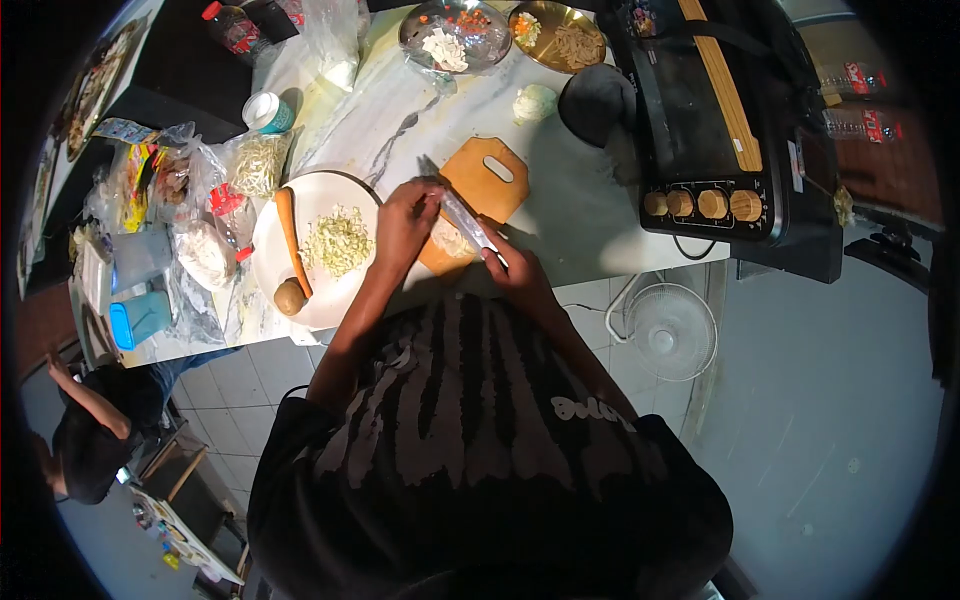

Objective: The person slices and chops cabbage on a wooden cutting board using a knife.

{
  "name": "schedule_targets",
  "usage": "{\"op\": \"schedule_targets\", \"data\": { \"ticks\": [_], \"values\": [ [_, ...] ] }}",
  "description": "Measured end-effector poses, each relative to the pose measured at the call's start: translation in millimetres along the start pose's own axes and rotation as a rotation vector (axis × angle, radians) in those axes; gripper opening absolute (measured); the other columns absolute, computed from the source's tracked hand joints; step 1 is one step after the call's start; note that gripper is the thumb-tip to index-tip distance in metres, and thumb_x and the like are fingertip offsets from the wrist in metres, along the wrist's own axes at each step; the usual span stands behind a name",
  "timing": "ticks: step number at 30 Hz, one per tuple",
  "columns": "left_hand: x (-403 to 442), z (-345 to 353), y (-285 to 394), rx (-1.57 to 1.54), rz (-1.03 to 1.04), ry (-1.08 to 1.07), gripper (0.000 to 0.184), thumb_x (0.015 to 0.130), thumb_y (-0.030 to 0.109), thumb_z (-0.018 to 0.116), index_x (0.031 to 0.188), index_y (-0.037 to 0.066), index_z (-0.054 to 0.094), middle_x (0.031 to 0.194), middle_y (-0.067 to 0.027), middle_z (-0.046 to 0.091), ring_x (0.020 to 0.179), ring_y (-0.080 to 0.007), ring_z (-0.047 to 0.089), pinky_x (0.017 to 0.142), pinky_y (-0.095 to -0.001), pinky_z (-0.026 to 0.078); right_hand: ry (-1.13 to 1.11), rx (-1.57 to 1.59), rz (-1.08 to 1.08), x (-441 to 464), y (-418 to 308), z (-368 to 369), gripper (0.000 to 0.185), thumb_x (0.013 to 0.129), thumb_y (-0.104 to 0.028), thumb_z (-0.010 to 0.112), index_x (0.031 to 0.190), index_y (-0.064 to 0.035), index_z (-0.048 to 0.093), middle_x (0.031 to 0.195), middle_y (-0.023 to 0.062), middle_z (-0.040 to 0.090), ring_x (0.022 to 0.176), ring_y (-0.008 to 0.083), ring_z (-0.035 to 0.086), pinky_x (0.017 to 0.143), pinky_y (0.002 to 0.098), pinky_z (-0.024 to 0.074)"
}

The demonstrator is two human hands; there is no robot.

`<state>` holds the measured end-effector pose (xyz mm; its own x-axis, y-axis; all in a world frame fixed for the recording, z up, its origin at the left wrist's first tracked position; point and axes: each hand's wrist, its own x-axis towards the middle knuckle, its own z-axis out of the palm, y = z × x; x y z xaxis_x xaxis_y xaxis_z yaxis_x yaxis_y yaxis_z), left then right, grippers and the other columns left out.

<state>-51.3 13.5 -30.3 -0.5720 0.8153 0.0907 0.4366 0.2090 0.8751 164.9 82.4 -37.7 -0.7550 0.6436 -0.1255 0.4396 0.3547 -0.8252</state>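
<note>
Knife (pixel 465 219) is grasped by its handle in the right hand (pixel 516 271), while the left hand (pixel 404 215) is bent at the blade's far end (whether pinching or merely touching cannot be told). Pale food pieces (pixel 451 239) are spread on the cutting board (pixel 468 165) below. Only the blade's flat should be touched, with fingertips held off the edge.

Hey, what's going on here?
Someone is working over a wooden cutting board. Their right hand holds a large knife by its handle, while the left hand is at the blade's far end. Pale food lies on the board, partly hidden by the blade. To the left, a plate holds chopped pale-green pieces and a wooden pestle-like tool.
</note>
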Motion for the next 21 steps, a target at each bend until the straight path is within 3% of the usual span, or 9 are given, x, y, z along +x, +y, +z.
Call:
{"op": "schedule_targets", "data": {
  "ticks": [2, 3, 8, 12, 14, 15, 18, 21],
  "values": [
    [-6.5, -19.3, -1.6, 0.050, 0.124, 0.148, 0.017, 0.087, 0.001, 0.070, 0.103, 0.003, 0.075, 0.100, -0.0140, 0.072, 0.090, -0.0310, 0.069, 0.081, -0.0363, 0.055, -0.077, 0.023, -0.005, 12.2, -26.4, -3.8, 0.049, 0.101, -0.027, 0.054, 0.149, -0.0204, 0.048, 0.115, 0.0244, 0.067, 0.098, 0.0467, 0.064, 0.080, 0.0492, 0.0539],
    [-13.3, -32.0, -3.2, 0.063, 0.054, 0.147, 0.019, 0.088, 0.004, 0.071, 0.106, 0.003, 0.076, 0.103, -0.0131, 0.073, 0.095, -0.0297, 0.070, 0.084, -0.0359, 0.055, -0.155, 0.046, -0.007, 17.7, -40.0, -4.0, 0.048, 0.102, -0.026, 0.054, 0.148, -0.0198, 0.048, 0.118, 0.0238, 0.066, 0.102, 0.0472, 0.063, 0.083, 0.0498, 0.0534],
    [-51.0, -74.8, -13.3, 0.159, -0.173, 0.349, 0.018, 0.089, 0.008, 0.071, 0.105, 0.002, 0.076, 0.101, -0.0141, 0.072, 0.090, -0.0271, 0.071, 0.081, -0.0349, 0.055, -0.335, -0.046, -0.115, 33.5, -78.4, 6.7, 0.046, 0.101, -0.024, 0.056, 0.147, -0.0180, 0.050, 0.122, 0.0231, 0.065, 0.106, 0.0464, 0.062, 0.088, 0.0483, 0.0518],
    [-77.3, -93.9, -29.9, 0.200, -0.379, 0.527, 0.019, 0.091, 0.011, 0.070, 0.105, 0.001, 0.076, 0.103, -0.0172, 0.071, 0.089, -0.0280, 0.070, 0.078, -0.0364, 0.055, -0.400, -0.114, -0.140, 43.2, -99.8, 4.8, 0.044, 0.100, -0.020, 0.057, 0.144, -0.0175, 0.053, 0.113, 0.0253, 0.067, 0.101, 0.0456, 0.064, 0.085, 0.0489, 0.0523],
    [-84.3, -94.1, -33.1, 0.269, -0.320, 0.576, 0.020, 0.091, 0.013, 0.068, 0.106, 0.002, 0.076, 0.102, -0.0170, 0.068, 0.085, -0.0279, 0.067, 0.073, -0.0373, 0.054, -0.514, -0.156, 0.041, 48.4, -104.7, 4.1, 0.043, 0.100, -0.019, 0.057, 0.143, -0.0171, 0.054, 0.107, 0.0249, 0.068, 0.101, 0.0449, 0.064, 0.085, 0.0495, 0.0519],
    [-84.3, -91.8, -28.7, 0.308, -0.291, 0.602, 0.020, 0.091, 0.013, 0.068, 0.107, 0.003, 0.076, 0.099, -0.0158, 0.066, 0.083, -0.0278, 0.065, 0.072, -0.0371, 0.052, -0.479, -0.119, -0.093, 49.8, -90.8, 11.1, 0.043, 0.101, -0.022, 0.055, 0.143, -0.0170, 0.053, 0.103, 0.0251, 0.069, 0.097, 0.0451, 0.065, 0.084, 0.0496, 0.0523],
    [-76.3, -81.6, -14.4, 0.229, -0.235, 0.620, 0.021, 0.091, 0.010, 0.065, 0.109, 0.005, 0.075, 0.093, -0.0132, 0.060, 0.080, -0.0281, 0.061, 0.071, -0.0361, 0.049, -0.390, -0.115, -0.164, 48.9, -85.3, 12.2, 0.041, 0.101, -0.023, 0.055, 0.142, -0.0172, 0.055, 0.103, 0.0248, 0.069, 0.092, 0.0455, 0.066, 0.081, 0.0483, 0.0536],
    [-65.0, -70.5, -8.4, 0.124, -0.169, 0.465, 0.022, 0.091, 0.009, 0.063, 0.111, 0.008, 0.074, 0.093, -0.0092, 0.058, 0.078, -0.0216, 0.058, 0.068, -0.0330, 0.048, -0.171, -0.045, -0.169, 49.5, -54.5, 3.7, 0.038, 0.100, -0.024, 0.059, 0.136, -0.0111, 0.060, 0.103, 0.0253, 0.070, 0.092, 0.0440, 0.068, 0.078, 0.0441, 0.0548]
  ]
}}
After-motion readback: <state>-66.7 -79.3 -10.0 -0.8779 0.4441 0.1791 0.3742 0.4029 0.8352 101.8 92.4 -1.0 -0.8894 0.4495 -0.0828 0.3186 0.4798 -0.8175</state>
